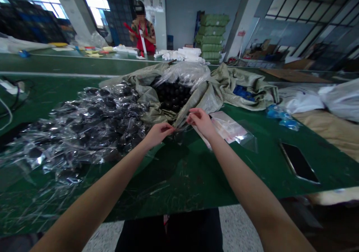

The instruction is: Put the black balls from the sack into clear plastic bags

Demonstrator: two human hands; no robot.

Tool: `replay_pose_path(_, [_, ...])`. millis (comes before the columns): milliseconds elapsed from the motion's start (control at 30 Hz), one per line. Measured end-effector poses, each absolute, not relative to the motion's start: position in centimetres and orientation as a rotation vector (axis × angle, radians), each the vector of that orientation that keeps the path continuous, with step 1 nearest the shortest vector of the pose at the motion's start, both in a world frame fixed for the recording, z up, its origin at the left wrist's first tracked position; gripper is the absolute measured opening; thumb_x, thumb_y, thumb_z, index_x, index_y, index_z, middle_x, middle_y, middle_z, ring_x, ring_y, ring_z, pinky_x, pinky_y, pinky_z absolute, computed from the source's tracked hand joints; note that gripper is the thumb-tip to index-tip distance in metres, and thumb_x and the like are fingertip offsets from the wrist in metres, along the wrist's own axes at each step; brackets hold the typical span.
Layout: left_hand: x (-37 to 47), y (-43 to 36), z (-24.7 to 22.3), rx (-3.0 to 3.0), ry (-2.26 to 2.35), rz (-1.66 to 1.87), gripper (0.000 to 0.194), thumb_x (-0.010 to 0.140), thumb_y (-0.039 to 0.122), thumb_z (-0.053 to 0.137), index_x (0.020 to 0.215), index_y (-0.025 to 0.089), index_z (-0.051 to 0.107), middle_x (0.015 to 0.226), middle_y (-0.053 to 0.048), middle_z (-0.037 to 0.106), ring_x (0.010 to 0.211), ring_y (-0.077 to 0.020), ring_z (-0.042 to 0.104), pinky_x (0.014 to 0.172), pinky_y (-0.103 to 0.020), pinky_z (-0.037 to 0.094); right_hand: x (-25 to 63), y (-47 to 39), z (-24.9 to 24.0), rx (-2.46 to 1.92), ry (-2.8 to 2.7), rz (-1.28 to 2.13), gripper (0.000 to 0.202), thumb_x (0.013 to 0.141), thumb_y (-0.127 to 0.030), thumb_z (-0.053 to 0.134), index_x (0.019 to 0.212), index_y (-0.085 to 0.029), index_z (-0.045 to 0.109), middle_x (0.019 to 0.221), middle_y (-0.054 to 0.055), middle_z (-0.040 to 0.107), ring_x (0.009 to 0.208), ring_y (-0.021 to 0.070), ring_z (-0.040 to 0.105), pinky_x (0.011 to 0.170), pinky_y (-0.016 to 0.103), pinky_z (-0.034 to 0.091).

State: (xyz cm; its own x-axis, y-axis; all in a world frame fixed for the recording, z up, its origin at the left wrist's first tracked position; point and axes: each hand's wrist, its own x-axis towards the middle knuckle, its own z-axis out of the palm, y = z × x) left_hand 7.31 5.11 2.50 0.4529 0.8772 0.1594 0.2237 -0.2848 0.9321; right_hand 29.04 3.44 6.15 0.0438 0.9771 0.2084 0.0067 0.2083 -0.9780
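My left hand [160, 133] has its thumb and fingertips pinched together on one edge of a small clear plastic bag [181, 127]. The right hand [201, 121] is closed on the other side of that bag, its fingers curled; the film is hard to see. Just beyond both hands lies an open woven sack [193, 104] with many round black balls [174, 96] inside. To the left spreads a large heap of black pieces in clear wrappers [95, 121]. Beside my right hand, a stack of flat clear bags [228, 126] lies on the green table [182, 181].
A phone [298, 162] lies at the right. Blue plastic scraps [283, 117] and white bags [301, 98] are farther right. Across the far table a person in a red apron [143, 38] handles a white strip, near white pieces [182, 53]. Green bundles [213, 35] stand behind.
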Motion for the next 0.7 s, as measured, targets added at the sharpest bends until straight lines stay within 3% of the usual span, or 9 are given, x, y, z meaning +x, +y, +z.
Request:
replay_pose_path(200, [7.7, 4.0, 2.5, 1.450, 0.972, 1.006, 0.038, 0.067, 0.049, 0.074, 0.080, 0.015, 0.065, 0.098, -0.007, 0.073, 0.075, -0.0160, 0.064, 0.064, -0.027, 0.050, 28.6, 3.1, 2.8, -1.112, -0.959, 1.109, 0.027, 0.078, -0.047, 0.063, 0.083, -0.021, 0.058, 0.081, 0.002, 0.066, 0.073, 0.0149, 0.065, 0.067, 0.029, 0.052])
replay_pose_path(467, [7.8, 2.7, 2.8, 1.406, 0.968, 1.012, 0.032, 0.071, 0.043, 0.074, 0.081, 0.014, 0.066, 0.100, -0.010, 0.073, 0.076, -0.0161, 0.064, 0.063, -0.026, 0.050, 27.2, 2.2, 0.2, -1.092, -1.122, 1.099, 0.023, 0.069, -0.038, 0.071, 0.083, -0.020, 0.068, 0.079, 0.001, 0.070, 0.076, 0.0155, 0.064, 0.074, 0.031, 0.052])
replay_pose_path(700, [8.0, 2.6, 1.9, 1.238, 0.979, 1.065, 0.030, 0.068, 0.038, 0.078, 0.080, 0.014, 0.066, 0.096, -0.008, 0.073, 0.078, -0.0162, 0.066, 0.065, -0.026, 0.052, 27.0, 2.8, -0.4, -1.063, -1.019, 1.069, 0.011, 0.071, -0.030, 0.066, 0.071, -0.020, 0.063, 0.071, -0.002, 0.066, 0.070, 0.0145, 0.064, 0.072, 0.030, 0.053])
